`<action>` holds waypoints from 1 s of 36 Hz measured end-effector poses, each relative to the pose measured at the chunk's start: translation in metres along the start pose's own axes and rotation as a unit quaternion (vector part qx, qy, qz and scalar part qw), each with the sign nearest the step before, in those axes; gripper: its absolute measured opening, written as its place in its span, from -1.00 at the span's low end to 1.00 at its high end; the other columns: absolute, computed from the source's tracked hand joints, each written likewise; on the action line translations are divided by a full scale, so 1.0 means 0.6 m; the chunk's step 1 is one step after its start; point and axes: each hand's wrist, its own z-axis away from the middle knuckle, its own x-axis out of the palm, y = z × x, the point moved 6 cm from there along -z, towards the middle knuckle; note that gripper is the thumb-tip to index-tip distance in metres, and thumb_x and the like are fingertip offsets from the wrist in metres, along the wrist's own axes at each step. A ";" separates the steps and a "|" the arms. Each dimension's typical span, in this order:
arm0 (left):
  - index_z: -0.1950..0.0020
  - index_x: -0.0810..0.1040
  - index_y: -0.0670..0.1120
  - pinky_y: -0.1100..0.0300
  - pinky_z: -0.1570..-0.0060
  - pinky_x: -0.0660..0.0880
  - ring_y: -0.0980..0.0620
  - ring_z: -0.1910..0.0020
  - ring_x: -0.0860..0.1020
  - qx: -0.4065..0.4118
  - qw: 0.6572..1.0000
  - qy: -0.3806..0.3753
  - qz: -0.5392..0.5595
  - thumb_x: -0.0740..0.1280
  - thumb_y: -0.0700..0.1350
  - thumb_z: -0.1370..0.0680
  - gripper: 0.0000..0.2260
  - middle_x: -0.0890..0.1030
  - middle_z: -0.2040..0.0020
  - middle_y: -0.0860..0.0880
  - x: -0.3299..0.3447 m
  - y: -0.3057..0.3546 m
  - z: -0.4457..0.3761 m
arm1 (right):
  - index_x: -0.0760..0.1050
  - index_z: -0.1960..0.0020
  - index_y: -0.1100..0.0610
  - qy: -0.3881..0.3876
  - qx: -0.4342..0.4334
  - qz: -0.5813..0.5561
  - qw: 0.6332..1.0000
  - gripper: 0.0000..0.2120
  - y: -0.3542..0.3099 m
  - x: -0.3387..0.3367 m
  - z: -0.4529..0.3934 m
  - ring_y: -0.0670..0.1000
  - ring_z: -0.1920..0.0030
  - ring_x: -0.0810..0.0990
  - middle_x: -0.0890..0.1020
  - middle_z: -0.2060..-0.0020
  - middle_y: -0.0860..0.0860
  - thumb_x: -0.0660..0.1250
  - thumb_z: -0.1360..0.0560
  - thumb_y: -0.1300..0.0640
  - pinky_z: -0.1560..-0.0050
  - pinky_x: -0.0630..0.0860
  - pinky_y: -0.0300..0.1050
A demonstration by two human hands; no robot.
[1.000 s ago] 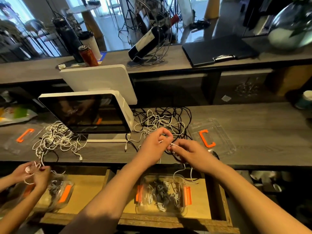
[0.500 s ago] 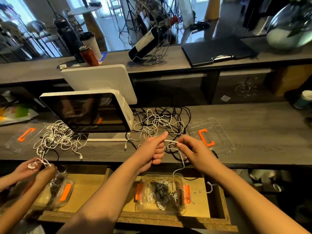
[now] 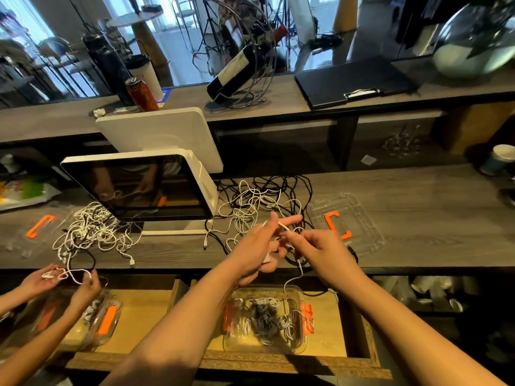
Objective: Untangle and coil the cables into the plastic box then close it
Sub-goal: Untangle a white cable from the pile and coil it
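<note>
You are partway through: several coils already lie in the plastic box in the open drawer, your left hand and right hand pinch one white cable, while a tangled pile and the lid wait on the desk.

Cool daylight pours in through the windows at the back, washing them out to pale blue-white glare; the tabletop sits in moderate, even light, while the space below it on the right falls into deep shadow. The wide lens bows straight edges toward the corners; the hands and the glass vase smear with motion blur.
</note>
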 end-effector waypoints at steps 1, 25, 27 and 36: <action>-0.31 0.60 0.19 0.31 0.52 0.36 0.06 0.44 0.39 0.012 1.000 0.023 -0.003 0.01 0.30 -0.61 -0.52 0.58 0.23 0.00 -0.005 0.003 -0.001 | 0.58 0.26 0.12 -0.024 -0.006 -0.011 1.000 -0.62 0.000 0.007 0.003 -0.17 0.46 0.39 0.49 0.50 -0.06 0.25 -0.62 -0.06 0.34 0.28 -0.17; -0.10 0.56 -0.19 0.23 0.50 0.06 0.15 0.51 0.16 0.089 0.957 0.151 0.231 0.20 0.18 -0.59 -0.57 0.21 0.41 0.03 0.001 -0.002 -0.020 | 0.57 0.24 0.11 -0.109 0.097 -0.032 0.989 -0.62 0.017 0.080 0.039 -0.02 0.47 0.32 0.38 0.52 -0.04 0.19 -0.66 0.00 0.38 0.22 -0.08; -0.08 0.57 -0.18 0.24 0.51 0.07 0.15 0.51 0.16 0.089 0.961 0.158 0.207 0.20 0.19 -0.58 -0.56 0.22 0.42 0.03 0.001 -0.005 -0.020 | 0.57 0.21 0.12 -0.119 0.103 -0.015 0.987 -0.64 0.016 0.084 0.043 -0.05 0.45 0.35 0.42 0.49 -0.04 0.19 -0.66 0.01 0.35 0.27 -0.07; 0.00 0.59 -0.15 0.31 0.51 0.16 0.14 0.50 0.19 0.099 0.966 0.234 0.040 0.09 0.15 -0.69 -0.55 0.24 0.44 0.07 -0.022 -0.006 -0.020 | 0.46 -0.25 -0.01 -0.245 0.076 0.072 0.964 -0.76 -0.006 0.099 0.073 0.00 0.29 0.55 0.58 0.26 -0.04 0.24 -0.62 -0.04 0.18 0.56 0.07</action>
